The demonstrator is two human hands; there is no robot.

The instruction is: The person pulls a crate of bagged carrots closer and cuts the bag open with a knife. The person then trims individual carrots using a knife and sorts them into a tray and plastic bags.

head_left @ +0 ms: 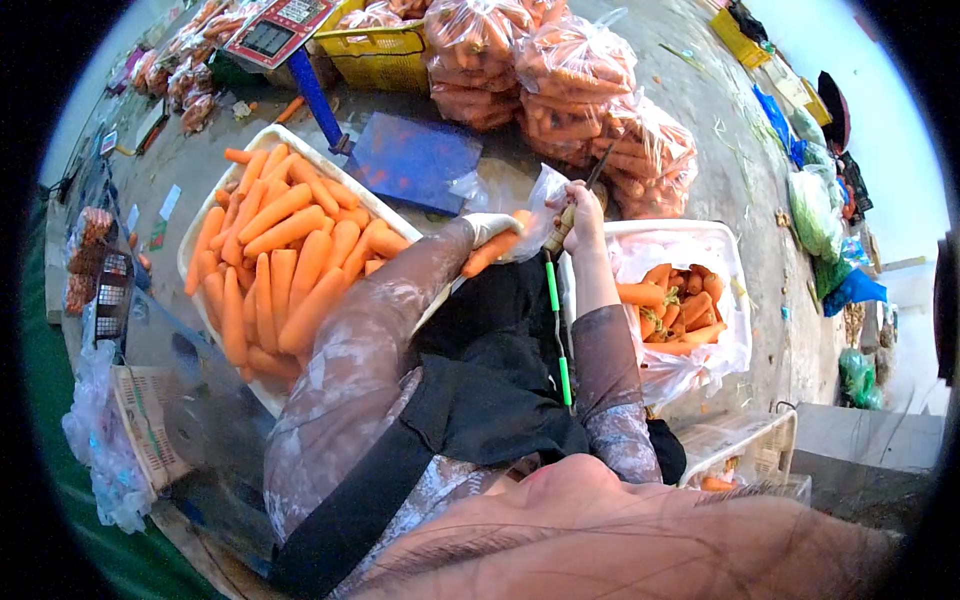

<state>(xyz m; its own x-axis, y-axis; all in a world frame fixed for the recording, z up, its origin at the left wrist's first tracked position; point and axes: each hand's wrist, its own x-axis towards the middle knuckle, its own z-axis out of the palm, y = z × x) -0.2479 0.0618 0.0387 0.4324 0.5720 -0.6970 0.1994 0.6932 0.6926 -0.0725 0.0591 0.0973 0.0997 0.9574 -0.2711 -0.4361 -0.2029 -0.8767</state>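
Observation:
My left hand (pixel 490 228), in a pale glove, is closed around a carrot (pixel 493 254) in front of my body. Close beside it, my bare right hand (pixel 584 214) grips a knife (pixel 601 166) with a thin dark blade pointing up and away. Clear plastic (pixel 541 200) bunches between the two hands. At the left, a white crate (pixel 190 262) is heaped with carrots (pixel 285 232). On the right stands a second white crate (pixel 738 262), lined with plastic and holding carrots (pixel 690 300), some with green tops.
A blue scale platform (pixel 415 160) lies beyond my hands, its red display (pixel 275 32) at upper left. Bagged carrots (pixel 575 70) are stacked behind, near a yellow crate (pixel 375 55). Another white crate (pixel 740 440) stands lower right. Green and blue bags (pixel 820 215) line the far right.

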